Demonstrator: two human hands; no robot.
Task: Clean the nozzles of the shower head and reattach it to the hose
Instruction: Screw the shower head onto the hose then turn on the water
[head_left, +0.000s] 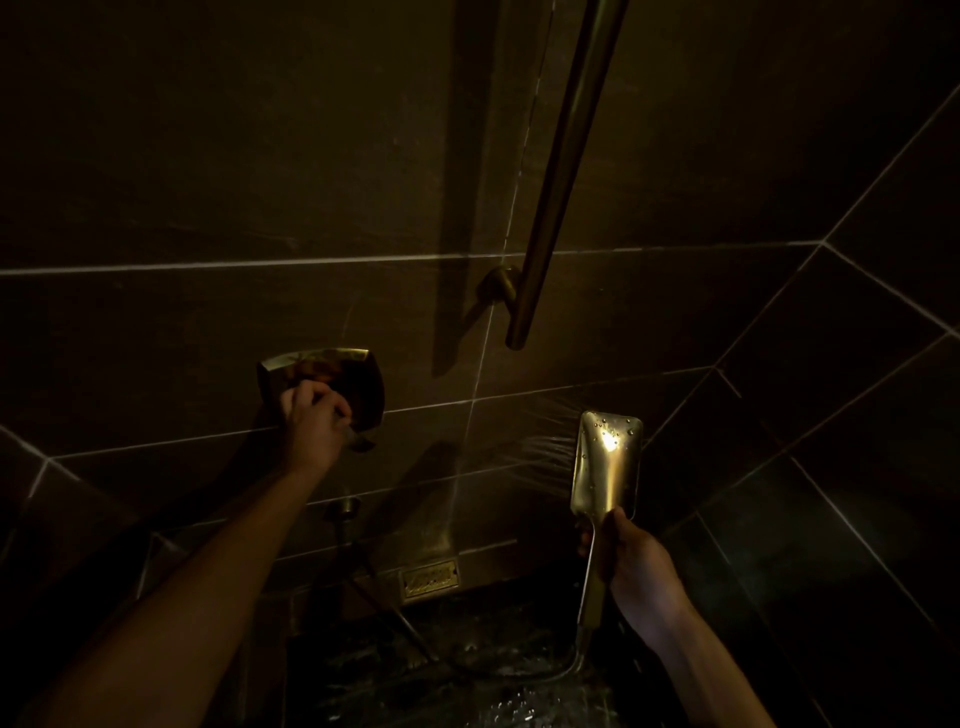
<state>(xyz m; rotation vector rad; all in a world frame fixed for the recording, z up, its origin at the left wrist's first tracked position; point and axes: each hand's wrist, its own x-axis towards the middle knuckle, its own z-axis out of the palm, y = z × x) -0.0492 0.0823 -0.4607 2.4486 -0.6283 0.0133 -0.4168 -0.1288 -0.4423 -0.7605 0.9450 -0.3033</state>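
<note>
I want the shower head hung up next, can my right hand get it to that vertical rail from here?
Probably yes. The right hand holds the shower head by its handle, and nothing shows between it and the rail above.

Dim tiled shower. Left hand (311, 423) grips lever on brass valve plate (332, 382). Right hand (636, 569) holds shower head (608, 462) by handle, back wet; spray fans leftward onto wall (208, 156). Hose (519, 670) attached below. Rail (563, 171) above.

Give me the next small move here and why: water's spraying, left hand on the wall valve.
Probably turn the valve handle back to shut off the water. The left hand already grips it, and the shower head, held by its handle in the right hand, is spraying at the wall with the hose attached, so the flow test looks passed.
</note>
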